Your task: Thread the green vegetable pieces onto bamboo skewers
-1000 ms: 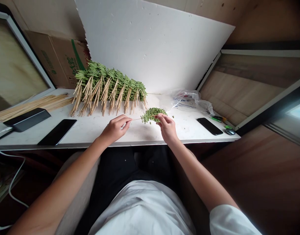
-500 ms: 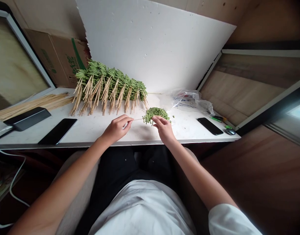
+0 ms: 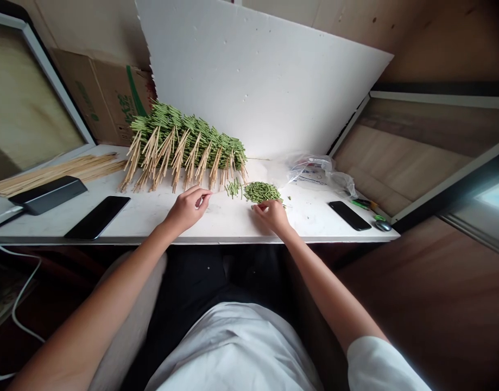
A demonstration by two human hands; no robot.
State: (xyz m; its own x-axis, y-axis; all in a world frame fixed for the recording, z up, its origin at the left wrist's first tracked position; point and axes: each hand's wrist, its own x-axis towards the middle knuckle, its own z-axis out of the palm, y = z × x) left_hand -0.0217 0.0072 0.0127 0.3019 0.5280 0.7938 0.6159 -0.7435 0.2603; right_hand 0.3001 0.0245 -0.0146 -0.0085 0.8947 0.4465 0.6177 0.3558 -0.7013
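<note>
Between the thumb and fingers of my left hand (image 3: 187,208) is the end of a thin wooden skewer (image 3: 217,193), pointing right. Short green bean pieces (image 3: 233,188) are threaded crosswise near its far end. My right hand (image 3: 274,215) is closed in a pinch low over the white table, at the near edge of a loose pile of cut green beans (image 3: 262,191). Whatever its fingertips hold is too small to make out. Behind my left hand lies a big stack of filled green bean skewers (image 3: 192,136), their bare wooden ends toward me.
Bare skewers (image 3: 70,172) lie at the left, behind a black box-shaped device (image 3: 49,194) and a phone (image 3: 98,217). At the right are another phone (image 3: 349,215), a clear plastic bag (image 3: 314,165) and a mouse (image 3: 383,225). A white foam board (image 3: 257,76) stands behind.
My right hand has come away from the skewer's bean pieces, down to the pile's near edge. My left hand has shifted slightly left, and the threaded pieces now show apart from the pile.
</note>
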